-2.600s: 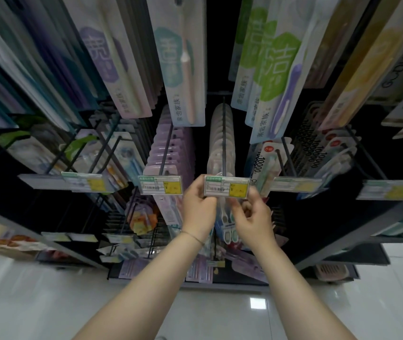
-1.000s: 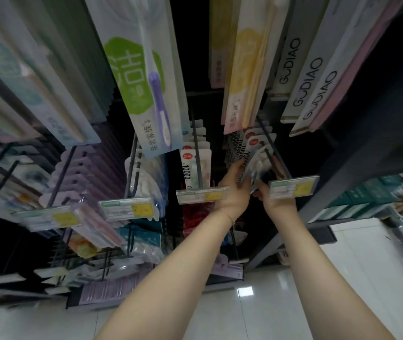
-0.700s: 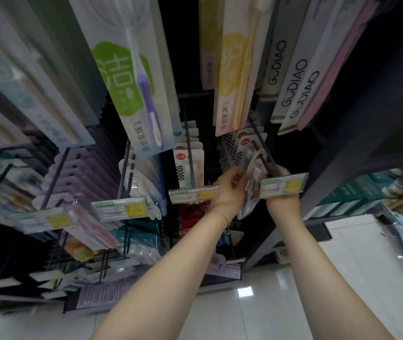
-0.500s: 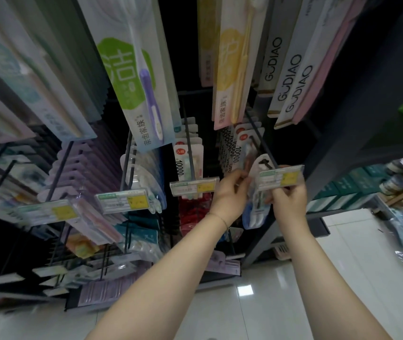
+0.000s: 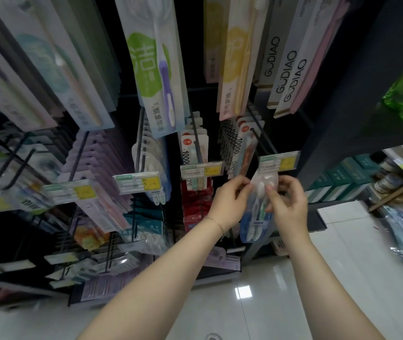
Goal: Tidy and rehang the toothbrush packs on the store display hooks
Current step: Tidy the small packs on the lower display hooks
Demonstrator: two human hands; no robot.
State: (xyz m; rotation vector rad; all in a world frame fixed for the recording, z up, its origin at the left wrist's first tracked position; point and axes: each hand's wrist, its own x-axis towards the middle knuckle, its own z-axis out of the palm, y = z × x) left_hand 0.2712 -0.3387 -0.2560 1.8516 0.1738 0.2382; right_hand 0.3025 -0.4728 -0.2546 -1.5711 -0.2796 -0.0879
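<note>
Under the right price tag (image 5: 279, 161), pinching the toothbrush pack (image 5: 255, 222) at its top with left hand (image 5: 229, 202) and right hand (image 5: 288, 204); likely light, slick, bendy, so best held there.

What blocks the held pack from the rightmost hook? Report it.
The price tag at the front tip of the hook sits right above the pack, which the left hand and right hand pinch. Nothing else visible lies between.
</note>
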